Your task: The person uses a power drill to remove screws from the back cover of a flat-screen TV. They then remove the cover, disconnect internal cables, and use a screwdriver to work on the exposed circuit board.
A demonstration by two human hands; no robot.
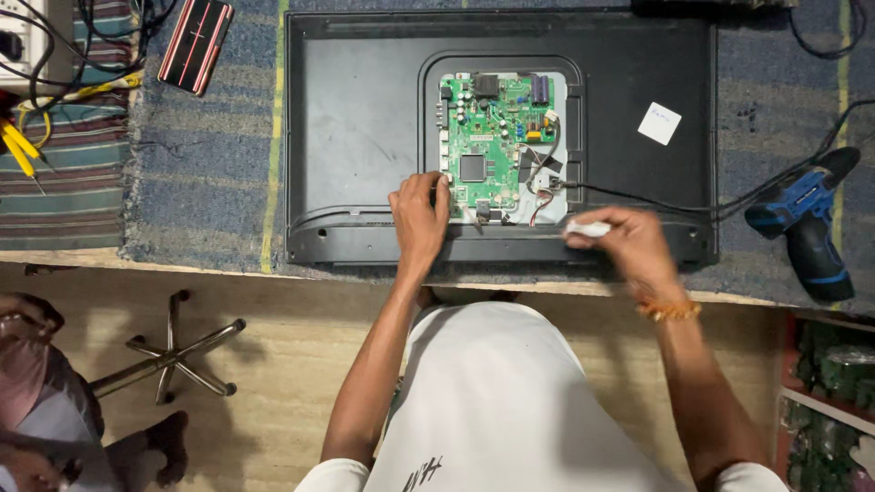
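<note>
A black flat-screen television [365, 118] lies face down on the bench, its back opened to show a green circuit board [492, 137]. My left hand [419, 217] rests on the set's lower edge, fingertips touching the board's lower left corner. My right hand [624, 244] hovers at the lower right edge, closed on a small white object [588, 230] that is blurred. A black cable [638, 196] runs from the board off to the right.
A blue and black cordless drill [807, 223] lies at the right. A white paper note [659, 123] sits on the television back. A red and black device [196, 44], yellow-handled tools [18, 146] and cables lie at the left. Below stand a chair base [173, 355] and another person [36, 401].
</note>
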